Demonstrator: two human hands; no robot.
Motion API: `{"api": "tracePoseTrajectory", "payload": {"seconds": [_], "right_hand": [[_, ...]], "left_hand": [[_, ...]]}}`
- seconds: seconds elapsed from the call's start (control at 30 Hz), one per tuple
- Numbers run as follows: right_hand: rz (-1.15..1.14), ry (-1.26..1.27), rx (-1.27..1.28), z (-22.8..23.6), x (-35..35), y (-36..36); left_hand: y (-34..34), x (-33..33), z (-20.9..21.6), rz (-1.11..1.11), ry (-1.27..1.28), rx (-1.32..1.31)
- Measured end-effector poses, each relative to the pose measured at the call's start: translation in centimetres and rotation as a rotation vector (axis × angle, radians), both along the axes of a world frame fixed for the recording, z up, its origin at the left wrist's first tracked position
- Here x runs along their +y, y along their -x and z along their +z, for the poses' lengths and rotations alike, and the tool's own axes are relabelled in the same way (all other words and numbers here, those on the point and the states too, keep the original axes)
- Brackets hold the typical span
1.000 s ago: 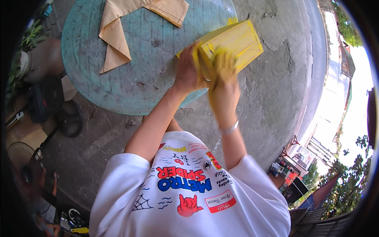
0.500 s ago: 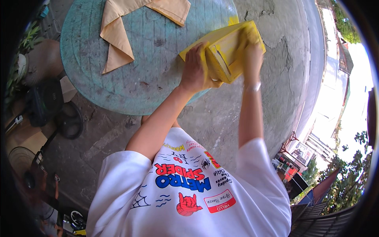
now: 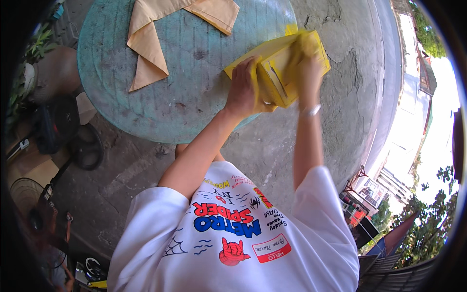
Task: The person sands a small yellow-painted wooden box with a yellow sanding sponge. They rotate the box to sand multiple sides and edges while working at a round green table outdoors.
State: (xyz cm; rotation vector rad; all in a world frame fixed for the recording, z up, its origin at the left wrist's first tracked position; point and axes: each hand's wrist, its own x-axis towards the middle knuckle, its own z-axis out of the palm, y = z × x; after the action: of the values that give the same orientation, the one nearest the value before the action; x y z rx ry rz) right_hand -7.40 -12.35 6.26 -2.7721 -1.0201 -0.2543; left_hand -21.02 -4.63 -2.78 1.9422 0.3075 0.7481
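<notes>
Yellow, apparently painted, covered the box, which sat tilted at the near-right edge of the round turquoise tabletop, its far end jutting past the rim; whether any of it rested on the table could not be told. The left hand clasped the box's near-left end, fingers pressed close together over its upper side and thumb low at the near corner — a grip that seemed meant to brace it, leaving the slotted end and the wide right face open to the other hand.

On that right face lay the right hand, too blurred to show whether its fingers were spread or pinching something; yellow covered the fingertip area, as paint or as a held thing. With the box overhanging, that hand probably had room to work without meeting the table.

Toward the tabletop's far-left part lay a folded tan sheet, paper or cloth — well apart from the box, which perhaps kept it clean. Near the box, a yellow smear marked the right edge.
</notes>
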Motion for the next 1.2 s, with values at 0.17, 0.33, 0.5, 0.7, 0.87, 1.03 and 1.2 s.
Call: {"api": "tracePoseTrajectory", "payload": {"seconds": [0.17, 0.33, 0.5, 0.7, 0.87, 1.03, 1.2], "right_hand": [[0.065, 0.127, 0.015, 1.6, 1.3, 5.6], [-0.173, 0.068, 0.118, 1.4, 1.3, -2.8], [0.225, -0.037, -0.111, 0.7, 1.2, 7.4], [0.008, -0.028, 0.025, 1.9, 2.9, 2.9], [0.257, -0.090, -0.114, 0.9, 2.2, 6.3], [0.145, 0.046, -0.132, 1.1, 2.9, 4.9], [0.191, -0.043, -0.086, 0.7, 1.3, 3.3]], "left_hand": [[-0.3, 0.0, -2.7, 0.090, -0.150, -0.027], [-0.4, 0.0, 0.0, 0.011, 0.058, -0.033], [-0.3, 0.0, -1.4, -0.005, -0.066, 0.025], [-0.5, -0.3, -1.4, 0.016, -0.070, -0.024], [0.0, -0.2, -0.1, 0.063, -0.031, -0.046], [-0.7, -0.7, -1.4, -0.069, 0.471, -0.073], [0.0, -0.5, 0.4, 0.025, -0.026, -0.011]]}}
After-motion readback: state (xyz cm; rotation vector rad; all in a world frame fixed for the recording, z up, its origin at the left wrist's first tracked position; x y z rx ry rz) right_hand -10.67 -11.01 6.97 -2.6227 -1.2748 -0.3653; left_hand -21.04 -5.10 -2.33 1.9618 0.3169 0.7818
